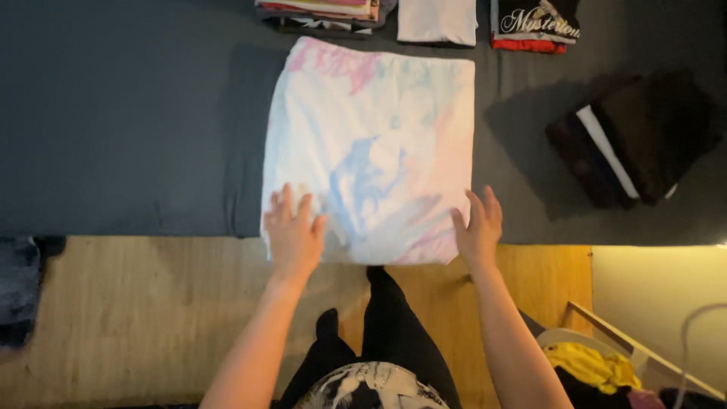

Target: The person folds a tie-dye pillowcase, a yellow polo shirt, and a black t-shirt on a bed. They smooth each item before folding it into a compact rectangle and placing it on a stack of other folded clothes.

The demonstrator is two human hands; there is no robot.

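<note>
A pale tie-dye garment [371, 144] with pink and blue patches lies folded into a rectangle on the dark grey bed [121, 129], its near edge hanging at the bed's front edge. My left hand [291, 231] rests flat on the garment's near left corner, fingers spread. My right hand [478, 225] is at the near right corner, fingers apart, touching or just over the cloth. Neither hand grips anything.
Folded piles sit along the bed's far edge: a striped stack [322, 11], a white piece [438, 20], a black and red one [534, 26]. A dark stack [632, 140] lies right. Wooden floor [151, 318] below; a basket with yellow cloth [594, 363] at lower right.
</note>
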